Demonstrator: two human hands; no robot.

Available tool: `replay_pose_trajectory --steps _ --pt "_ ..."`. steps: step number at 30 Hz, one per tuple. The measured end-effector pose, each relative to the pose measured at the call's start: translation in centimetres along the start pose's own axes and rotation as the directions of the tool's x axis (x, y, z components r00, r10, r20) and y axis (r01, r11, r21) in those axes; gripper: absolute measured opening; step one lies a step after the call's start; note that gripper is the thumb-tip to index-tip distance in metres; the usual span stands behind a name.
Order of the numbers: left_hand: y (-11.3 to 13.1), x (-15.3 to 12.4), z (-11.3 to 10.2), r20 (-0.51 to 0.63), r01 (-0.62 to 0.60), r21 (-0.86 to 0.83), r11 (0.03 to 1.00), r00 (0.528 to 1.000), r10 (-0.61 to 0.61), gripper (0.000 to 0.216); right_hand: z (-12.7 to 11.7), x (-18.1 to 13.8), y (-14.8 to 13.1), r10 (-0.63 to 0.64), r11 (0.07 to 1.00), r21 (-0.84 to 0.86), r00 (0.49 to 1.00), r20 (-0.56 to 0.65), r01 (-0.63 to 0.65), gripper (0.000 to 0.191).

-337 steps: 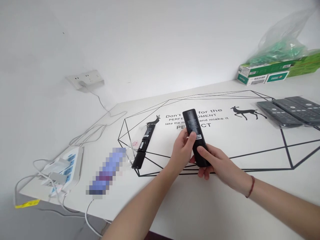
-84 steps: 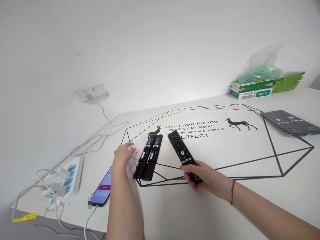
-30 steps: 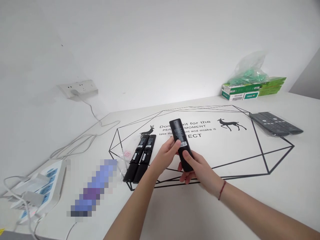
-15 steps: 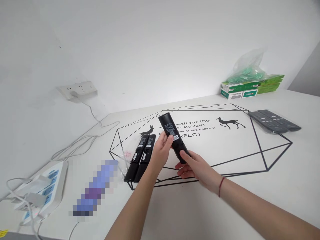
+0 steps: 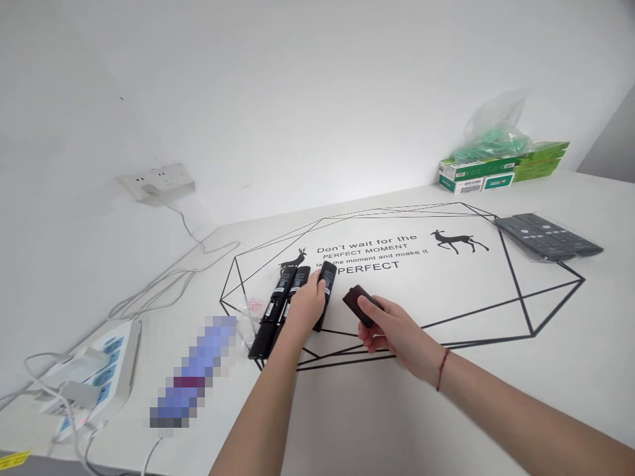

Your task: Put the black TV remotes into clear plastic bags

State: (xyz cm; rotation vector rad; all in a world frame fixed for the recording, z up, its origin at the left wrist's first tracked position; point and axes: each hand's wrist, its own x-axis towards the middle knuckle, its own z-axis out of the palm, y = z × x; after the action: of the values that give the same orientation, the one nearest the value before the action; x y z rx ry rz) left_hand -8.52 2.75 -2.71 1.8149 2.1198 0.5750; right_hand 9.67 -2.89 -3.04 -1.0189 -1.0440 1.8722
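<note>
My left hand is closed around a black remote control, back side up, low over the table just right of two similar remotes. Part of that remote is hidden by my fingers. A dark battery cover is pinched between the thumb and fingers of my right hand, raised in front of the printed lettering. The leftmost remote lies face down with its battery bay uncovered. Beside it, the second remote is partly covered by my left hand and forearm.
Wrapped remotes lie at the right. Green-and-white boxes with a clear plastic bag on top stand against the wall. On the left are a power strip, white cables and a blurred-out bluish object.
The battery cover has come off the held remote and is now in my right hand. My left hand has lowered the remote leftward, beside the two others.
</note>
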Motion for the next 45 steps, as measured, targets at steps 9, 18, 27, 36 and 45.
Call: replay_pose_trajectory --steps 9,18,27,36,45 --pt "0.9 -1.2 0.1 0.013 0.002 0.348 0.938 1.000 -0.007 0.050 0.1 0.1 -0.3 -0.017 0.970 -0.243 1.000 -0.008 0.015 0.024" --pt "0.9 -1.3 0.6 0.016 -0.048 0.466 0.883 0.999 0.046 0.047 -0.3 -0.1 -0.7 -0.148 0.718 -0.687 0.989 0.008 0.113 0.029" --pt "0.9 -1.0 0.5 -0.068 -0.005 0.545 0.838 0.996 0.050 0.035 -1.3 -0.3 -0.1 -0.164 0.494 -0.840 0.973 0.161 0.222 0.050" --pt "0.9 -0.9 0.0 -0.061 0.009 0.508 0.861 0.998 0.025 0.034 -0.7 -0.8 -0.3 -0.249 0.057 -0.945 0.921 0.300 0.323 0.026" --pt "1.0 -0.8 -0.1 -0.064 0.038 0.498 0.866 0.998 -0.007 0.033 -0.8 -0.4 1.1 -0.351 0.074 -0.882 0.840 0.413 0.465 0.026"
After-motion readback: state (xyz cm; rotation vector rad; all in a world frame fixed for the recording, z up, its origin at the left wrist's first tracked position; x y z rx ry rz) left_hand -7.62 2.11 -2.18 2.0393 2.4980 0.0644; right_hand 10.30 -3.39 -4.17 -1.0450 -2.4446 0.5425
